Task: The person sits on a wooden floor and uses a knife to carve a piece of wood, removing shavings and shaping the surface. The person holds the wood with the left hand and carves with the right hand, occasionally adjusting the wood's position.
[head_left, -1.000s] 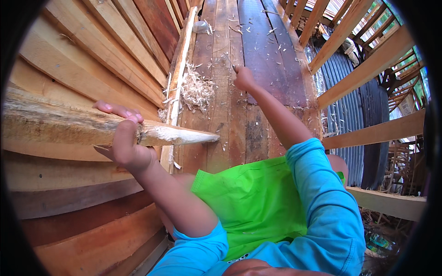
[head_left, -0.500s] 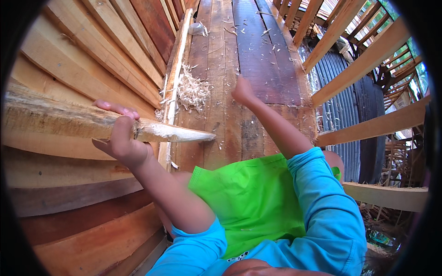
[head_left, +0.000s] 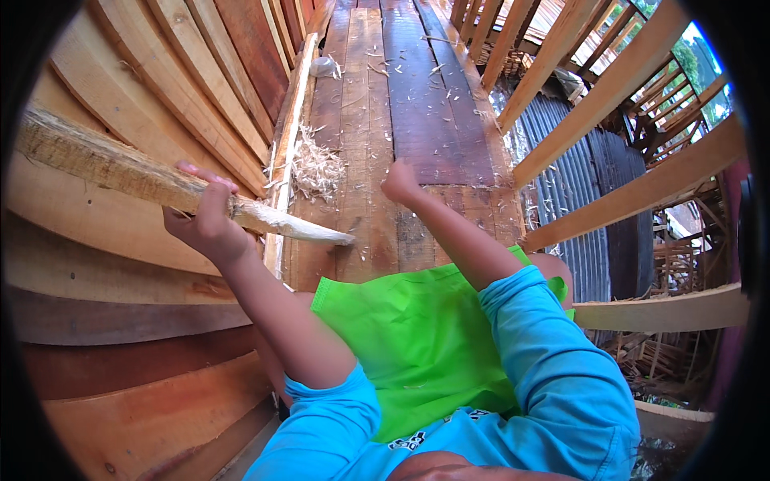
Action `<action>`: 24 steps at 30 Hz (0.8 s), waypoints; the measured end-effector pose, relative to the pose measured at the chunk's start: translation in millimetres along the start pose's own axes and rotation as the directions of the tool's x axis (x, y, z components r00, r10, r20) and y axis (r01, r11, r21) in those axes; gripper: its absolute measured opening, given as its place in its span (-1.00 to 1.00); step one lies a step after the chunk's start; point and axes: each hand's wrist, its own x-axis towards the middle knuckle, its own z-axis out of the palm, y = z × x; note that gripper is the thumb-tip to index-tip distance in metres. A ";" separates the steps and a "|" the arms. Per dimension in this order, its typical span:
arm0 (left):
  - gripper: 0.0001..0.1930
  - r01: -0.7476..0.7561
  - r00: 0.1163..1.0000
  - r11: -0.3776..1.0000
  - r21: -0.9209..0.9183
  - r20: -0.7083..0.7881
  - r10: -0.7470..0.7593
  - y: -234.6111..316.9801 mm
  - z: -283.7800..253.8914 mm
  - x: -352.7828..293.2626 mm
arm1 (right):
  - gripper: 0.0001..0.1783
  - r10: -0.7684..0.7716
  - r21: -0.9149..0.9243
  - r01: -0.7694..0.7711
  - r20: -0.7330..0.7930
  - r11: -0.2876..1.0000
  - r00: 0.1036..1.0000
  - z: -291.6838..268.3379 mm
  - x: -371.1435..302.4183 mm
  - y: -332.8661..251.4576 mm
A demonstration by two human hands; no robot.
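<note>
My left hand (head_left: 210, 215) is wrapped round a wooden pole (head_left: 108, 160) that slants down from the far left. The pole's rough, brownish length ends in a pale, whittled tip (head_left: 309, 231) just above the floorboards. To the right of that tip, my right hand (head_left: 401, 183) is closed in a fist over the plank floor, slightly blurred. Whatever it grips cannot be made out. A pile of curled wood shavings (head_left: 317, 167) lies on the floor beyond the tip. A bright green cloth (head_left: 409, 337) covers my lap.
A plank wall (head_left: 120, 264) rises close on my left. Wooden railing slats (head_left: 593, 212) stand on the right, with corrugated metal sheets (head_left: 561, 200) beyond them. A pale wood strip (head_left: 290, 136) runs along the floor's left side, beside a small translucent container (head_left: 325, 66).
The whole view has shifted slightly left. My right fist has come a little nearer to me. The pole's far-left end sits higher, so it slants more steeply; my left hand keeps its grip.
</note>
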 end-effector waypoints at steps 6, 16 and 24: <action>-0.69 0.017 0.999 1.000 0.011 -0.028 -0.017 4.6 -4.4 1.3 | -0.73 -0.116 0.337 0.079 0.088 0.938 0.989 -8.6 -20.0 23.5; -0.70 -0.009 1.000 1.000 0.015 0.002 0.009 3.0 -4.9 1.4 | -0.60 0.662 0.334 -0.576 -0.275 0.746 0.698 -16.0 -44.9 131.9; -0.70 0.003 1.000 1.000 0.025 0.024 -0.003 2.0 -4.0 -0.1 | -0.57 0.126 0.419 -0.075 -0.094 0.905 0.988 -5.2 -53.1 102.5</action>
